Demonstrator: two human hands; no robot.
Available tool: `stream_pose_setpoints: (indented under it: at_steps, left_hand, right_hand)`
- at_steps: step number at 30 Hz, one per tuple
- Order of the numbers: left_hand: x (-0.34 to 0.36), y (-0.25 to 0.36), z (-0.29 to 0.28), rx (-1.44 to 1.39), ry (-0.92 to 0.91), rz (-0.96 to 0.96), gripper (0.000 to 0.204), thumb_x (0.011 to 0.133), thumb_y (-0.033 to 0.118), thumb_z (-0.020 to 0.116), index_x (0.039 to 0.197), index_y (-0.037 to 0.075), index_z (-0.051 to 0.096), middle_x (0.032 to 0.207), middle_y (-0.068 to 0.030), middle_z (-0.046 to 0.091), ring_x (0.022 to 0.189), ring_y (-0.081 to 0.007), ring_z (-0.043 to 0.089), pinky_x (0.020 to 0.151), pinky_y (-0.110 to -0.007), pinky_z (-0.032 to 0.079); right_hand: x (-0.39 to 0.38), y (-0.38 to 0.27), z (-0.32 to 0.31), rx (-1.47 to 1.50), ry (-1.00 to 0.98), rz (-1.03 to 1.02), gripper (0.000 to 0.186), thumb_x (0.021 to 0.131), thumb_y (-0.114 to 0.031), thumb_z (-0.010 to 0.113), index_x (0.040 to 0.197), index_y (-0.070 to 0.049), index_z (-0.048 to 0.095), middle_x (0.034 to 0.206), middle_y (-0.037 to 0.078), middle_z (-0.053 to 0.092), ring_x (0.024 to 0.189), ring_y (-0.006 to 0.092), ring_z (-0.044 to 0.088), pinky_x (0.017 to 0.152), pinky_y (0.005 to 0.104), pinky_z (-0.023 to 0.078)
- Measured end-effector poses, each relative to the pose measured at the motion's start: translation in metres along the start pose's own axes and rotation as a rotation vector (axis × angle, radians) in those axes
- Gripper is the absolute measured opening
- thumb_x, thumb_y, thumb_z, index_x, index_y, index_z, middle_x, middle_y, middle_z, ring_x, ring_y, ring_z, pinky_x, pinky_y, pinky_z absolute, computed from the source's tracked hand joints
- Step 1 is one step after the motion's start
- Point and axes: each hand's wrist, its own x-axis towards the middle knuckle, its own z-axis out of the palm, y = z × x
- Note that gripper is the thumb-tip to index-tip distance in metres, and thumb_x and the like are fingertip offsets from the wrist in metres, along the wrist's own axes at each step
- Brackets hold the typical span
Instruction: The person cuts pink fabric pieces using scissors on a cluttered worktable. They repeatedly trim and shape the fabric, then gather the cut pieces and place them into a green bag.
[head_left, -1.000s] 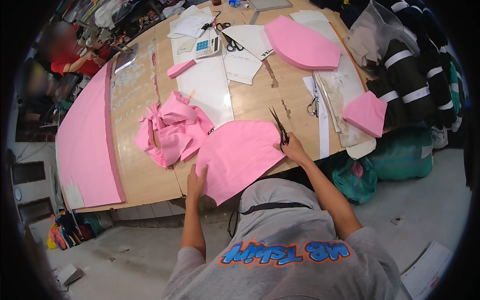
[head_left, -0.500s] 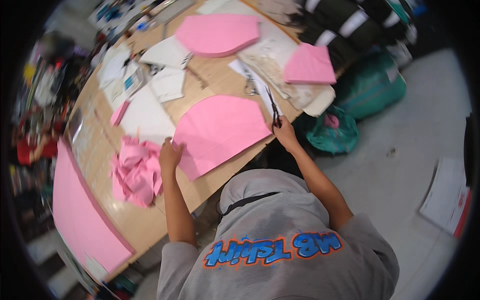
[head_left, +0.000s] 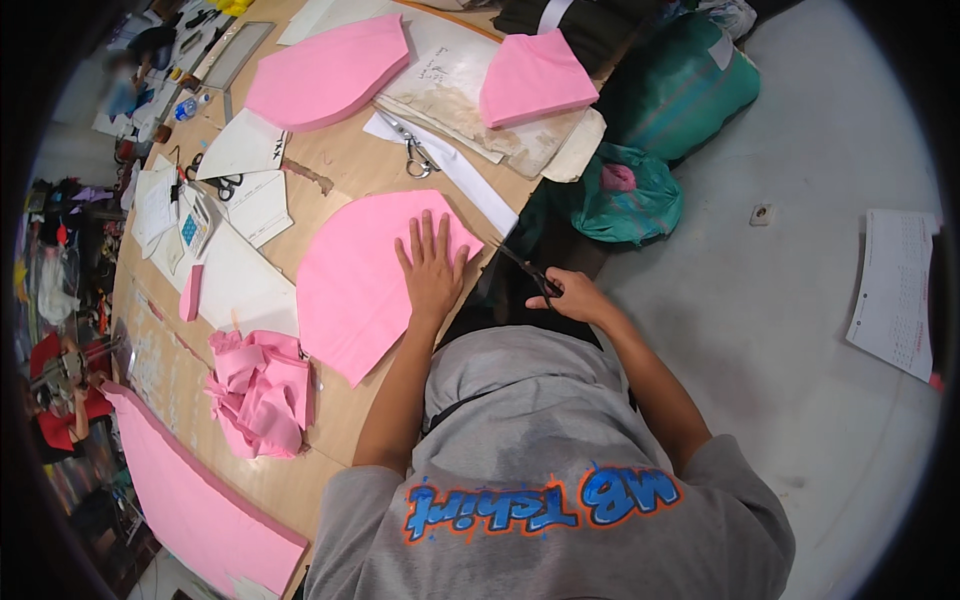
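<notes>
My left hand (head_left: 432,275) lies flat with fingers spread on a stack of pink fabric pieces (head_left: 350,270), rounded at the far side, near its right corner. My right hand (head_left: 577,297) grips dark-handled scissors (head_left: 522,263) just off the table's edge. Their blades point up and left toward the fabric's corner, and I cannot tell whether the tips touch it. A white strip (head_left: 470,185) lies beyond that corner, with silver scissors (head_left: 415,150) on its far end. Crumpled pink fabric scraps (head_left: 262,392) sit left of the stack.
More pink stacks lie at the far side (head_left: 335,70), far right (head_left: 538,80) and near left (head_left: 205,495). White pattern pieces (head_left: 240,270), a calculator (head_left: 195,232) and black scissors (head_left: 228,187) are at left. Green sacks (head_left: 690,90) stand on the floor at right.
My left hand has moved from the fabric stack's left edge to its right part and flattened. The right hand has drawn the scissors back off the table, turning the blades leftward. The view has shifted.
</notes>
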Motion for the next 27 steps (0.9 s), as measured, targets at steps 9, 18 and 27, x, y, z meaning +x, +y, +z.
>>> stream_pose_setpoints:
  at_steps: [9,18,27]
  left_hand:
    - [-0.002,0.001,0.002,-0.004,-0.026,-0.024,0.084,0.117,0.067,0.054,0.186,0.021,0.038,0.196,-0.0114,0.024,0.182,-0.0341,0.015,0.144,-0.067,0.005]
    - [0.001,0.005,-0.007,-0.037,-0.064,-0.050,0.092,0.112,0.072,0.059,0.186,0.022,0.036,0.196,-0.0114,0.025,0.182,-0.0343,0.015,0.144,-0.066,0.006]
    - [-0.012,0.036,-0.002,-0.014,-0.031,-0.186,0.094,0.111,0.069,0.064,0.187,0.022,0.035,0.196,-0.0130,0.025,0.182,-0.0382,0.016,0.143,-0.068,0.009]
  right_hand:
    - [0.019,-0.010,-0.014,-0.104,-0.073,-0.064,0.072,0.085,-0.067,0.099,0.085,-0.004,0.064,0.075,0.012,0.069,0.071,0.0290,0.066,0.068,0.0463,0.050]
    - [0.044,-0.011,-0.028,-0.168,-0.153,-0.109,0.075,0.084,-0.072,0.096,0.094,-0.004,0.067,0.088,0.014,0.077,0.086,0.0380,0.078,0.079,0.0500,0.058]
    - [0.053,0.008,-0.012,-0.122,-0.161,-0.217,0.071,0.088,-0.071,0.094,0.094,-0.006,0.064,0.083,0.014,0.076,0.084,0.0424,0.078,0.078,0.0528,0.059]
